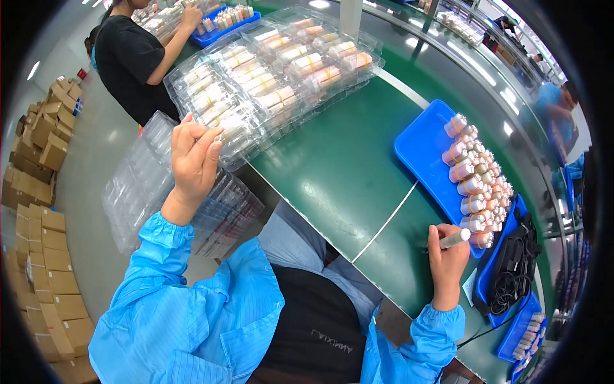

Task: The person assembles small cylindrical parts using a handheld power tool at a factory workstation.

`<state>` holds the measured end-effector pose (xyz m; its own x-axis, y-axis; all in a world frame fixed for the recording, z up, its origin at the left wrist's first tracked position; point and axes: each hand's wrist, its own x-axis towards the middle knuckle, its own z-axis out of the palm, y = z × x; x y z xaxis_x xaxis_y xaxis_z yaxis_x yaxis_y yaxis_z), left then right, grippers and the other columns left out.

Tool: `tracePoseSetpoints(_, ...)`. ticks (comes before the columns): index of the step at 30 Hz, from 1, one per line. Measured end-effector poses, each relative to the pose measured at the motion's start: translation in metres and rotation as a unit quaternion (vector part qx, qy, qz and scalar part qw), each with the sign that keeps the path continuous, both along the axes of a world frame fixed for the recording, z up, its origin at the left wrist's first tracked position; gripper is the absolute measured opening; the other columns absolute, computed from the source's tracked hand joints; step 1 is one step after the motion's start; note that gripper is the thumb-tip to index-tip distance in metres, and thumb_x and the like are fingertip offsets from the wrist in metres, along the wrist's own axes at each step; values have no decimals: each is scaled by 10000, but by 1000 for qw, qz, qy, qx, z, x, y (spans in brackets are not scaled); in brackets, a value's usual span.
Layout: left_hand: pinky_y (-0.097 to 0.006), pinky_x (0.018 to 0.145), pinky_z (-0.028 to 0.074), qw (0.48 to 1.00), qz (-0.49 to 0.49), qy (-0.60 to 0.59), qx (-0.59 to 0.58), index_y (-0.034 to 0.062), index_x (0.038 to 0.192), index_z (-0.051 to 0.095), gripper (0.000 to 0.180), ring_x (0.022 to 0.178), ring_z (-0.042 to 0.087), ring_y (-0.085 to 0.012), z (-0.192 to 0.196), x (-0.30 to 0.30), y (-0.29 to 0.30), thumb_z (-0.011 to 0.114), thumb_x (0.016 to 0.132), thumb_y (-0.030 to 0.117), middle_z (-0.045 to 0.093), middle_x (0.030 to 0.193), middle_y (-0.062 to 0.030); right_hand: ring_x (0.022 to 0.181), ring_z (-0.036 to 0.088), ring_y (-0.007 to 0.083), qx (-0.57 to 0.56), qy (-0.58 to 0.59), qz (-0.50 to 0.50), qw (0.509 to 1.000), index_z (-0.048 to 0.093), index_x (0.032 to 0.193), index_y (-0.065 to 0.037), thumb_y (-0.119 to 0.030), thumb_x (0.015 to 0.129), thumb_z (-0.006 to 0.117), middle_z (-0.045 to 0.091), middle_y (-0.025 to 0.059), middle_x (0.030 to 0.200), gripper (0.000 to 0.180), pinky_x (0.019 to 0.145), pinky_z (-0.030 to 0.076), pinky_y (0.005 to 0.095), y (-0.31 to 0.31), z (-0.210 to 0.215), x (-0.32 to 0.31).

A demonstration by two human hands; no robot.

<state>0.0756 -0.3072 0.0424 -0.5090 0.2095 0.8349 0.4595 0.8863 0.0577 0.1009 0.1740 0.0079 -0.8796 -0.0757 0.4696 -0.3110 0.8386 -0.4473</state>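
Observation:
My left hand (194,160) is raised at the near-left edge of a clear plastic blister tray (246,150), its fingers closed on that edge. Pale and pinkish cylindrical bundles (279,98) with yellow bands fill the tray's compartments in rows. My right hand (448,265) is wrapped round a marker pen (455,239) with a pale barrel, held beside a blue bin (419,144). Inside that bin, several white and pink cylinders (473,185) stand packed along the right side; its left part shows bare blue.
More clear trays (144,185) are stacked left of the green table (332,173). A co-worker in black (131,57) stands at the far left by another blue bin (224,25). Black cables (511,269) lie in a blue bin at right. Cardboard boxes (54,256) line the left floor.

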Motion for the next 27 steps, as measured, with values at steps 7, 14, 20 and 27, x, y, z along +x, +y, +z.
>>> tracePoseSetpoints(7, -564, 1108, 333, 996, 83, 27, -37, 12, 1044, 717, 237, 1081, 566, -338, 20, 6, 32, 653, 899, 188, 605, 1049, -121, 635, 605, 281, 3, -11, -28, 1000, 642, 797, -26, -152, 833, 778, 623, 106, 697, 189, 577, 461, 379, 4, 1, 5)
tracePoseSetpoints(14, -601, 1091, 360, 975, -217, -44, -23, 19, 1032, 707, 226, 1169, 548, -400, 44, 1, 152, 648, 833, 109, 617, 1102, -173, 564, 613, 283, -32, -23, -56, 998, 665, 792, -49, -272, 810, 821, 630, 101, 671, 273, 528, 477, 382, -2, -3, -3)
tracePoseSetpoints(20, -415, 829, 514, 930, -348, -71, 93, 36, 1042, 664, 138, 949, 624, -349, 1, -157, 297, 587, 928, 50, 641, 1031, -138, 604, 642, 271, -146, -70, -62, 985, 693, 827, -38, -293, 739, 879, 661, 98, 714, 328, 555, 502, 352, 5, -7, 0)
tracePoseSetpoints(27, -414, 1168, 345, 916, -270, -297, 26, 78, 1475, 417, 562, 1422, 393, -349, -9, -261, 370, 523, 924, 42, 404, 1542, -170, 695, 679, 265, -107, -69, 20, 992, 696, 859, -56, -352, 733, 877, 678, 81, 825, 368, 602, 538, 359, -1, -6, -5)
